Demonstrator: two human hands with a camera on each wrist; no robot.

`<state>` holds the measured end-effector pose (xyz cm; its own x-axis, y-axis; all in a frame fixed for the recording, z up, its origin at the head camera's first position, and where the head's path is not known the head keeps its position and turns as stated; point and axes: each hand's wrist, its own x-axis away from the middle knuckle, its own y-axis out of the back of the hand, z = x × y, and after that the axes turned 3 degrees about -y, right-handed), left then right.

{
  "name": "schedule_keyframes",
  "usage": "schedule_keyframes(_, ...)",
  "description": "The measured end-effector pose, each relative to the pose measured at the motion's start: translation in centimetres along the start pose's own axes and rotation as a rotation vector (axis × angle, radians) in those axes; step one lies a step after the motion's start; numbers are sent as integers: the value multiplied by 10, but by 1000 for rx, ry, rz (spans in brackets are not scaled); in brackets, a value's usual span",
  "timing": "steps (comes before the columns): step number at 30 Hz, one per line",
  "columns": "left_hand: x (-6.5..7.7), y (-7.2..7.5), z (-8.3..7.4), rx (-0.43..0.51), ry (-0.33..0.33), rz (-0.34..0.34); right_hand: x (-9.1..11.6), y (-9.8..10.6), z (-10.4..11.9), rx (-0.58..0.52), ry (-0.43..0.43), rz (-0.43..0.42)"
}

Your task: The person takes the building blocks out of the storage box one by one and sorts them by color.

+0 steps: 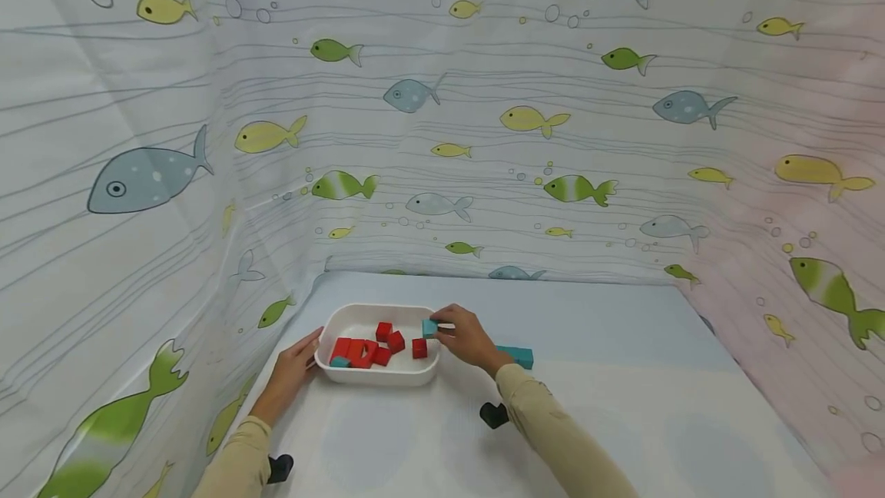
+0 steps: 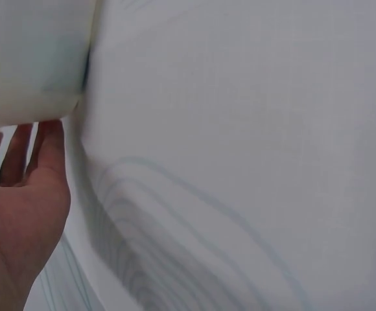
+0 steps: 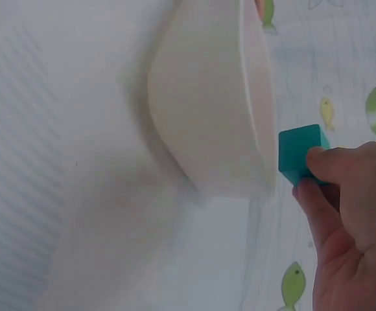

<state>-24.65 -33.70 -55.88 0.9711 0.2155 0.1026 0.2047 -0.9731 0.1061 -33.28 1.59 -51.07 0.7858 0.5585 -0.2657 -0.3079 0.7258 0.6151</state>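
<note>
A white plastic tub (image 1: 376, 379) holds several red blocks (image 1: 396, 342) and a teal block (image 1: 340, 362) in its front left corner. My right hand (image 1: 465, 334) pinches a teal cube (image 3: 301, 154) between thumb and fingers, over the tub's right rim. In the right wrist view the cube is just outside the rim line. At the tub's left end, my left hand (image 1: 293, 367) rests its extended fingers against the end wall; the left wrist view shows these fingers (image 2: 50, 146) touching the tub from the side.
More teal blocks (image 1: 522, 358) lie on the white table (image 1: 622, 406) to the right of the tub, partly hidden behind my right wrist. A fish-patterned cloth (image 1: 442, 121) hangs around the back and sides of the table.
</note>
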Motion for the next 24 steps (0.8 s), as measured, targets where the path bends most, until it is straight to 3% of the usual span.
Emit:
schedule_keyframes(14, -4, 1, -2, 25, 7, -6, 58, 84, -48, 30, -93, -123)
schedule_keyframes(24, 0, 3, -1, 32, -5, 27, 105, 117, -83, 140, -159, -148)
